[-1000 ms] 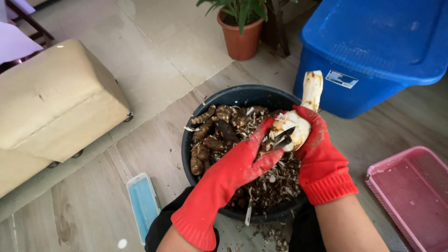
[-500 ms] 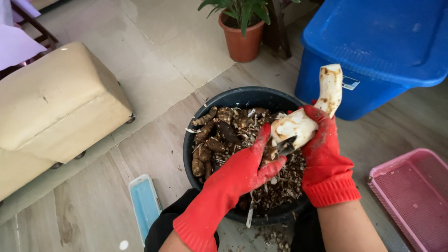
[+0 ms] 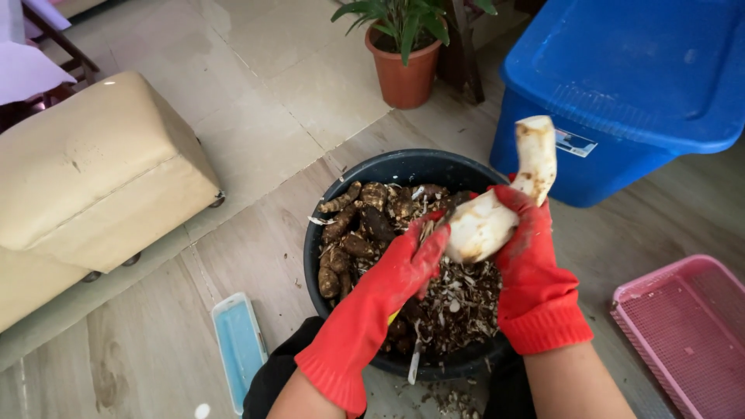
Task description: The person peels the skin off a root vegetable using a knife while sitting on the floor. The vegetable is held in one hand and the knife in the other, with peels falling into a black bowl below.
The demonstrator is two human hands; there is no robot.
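The floor [image 3: 256,101] runs in pale tile at the far side and wood-look planks near the person. On it, from largest down: one blue lidded storage bin [image 3: 628,93] at far right, one cream padded stool [image 3: 93,171] at left, one dark round tub [image 3: 403,167] in the middle, one pink mesh tray [image 3: 691,326] at near right, one potted plant [image 3: 403,54] at far centre, and one light blue flat lid [image 3: 239,345] just left of the tub. The tub holds a heap of brown unpeeled roots [image 3: 357,233] (too many to count) and peel scraps. Two hands, both in red gloves, work over it. The right hand [image 3: 528,248] is wrapped around one peeled white root [image 3: 504,202], held above the tub's right side. The left hand [image 3: 407,260] presses its fingers together against the root's lower end; whether it grips a tool I cannot tell.
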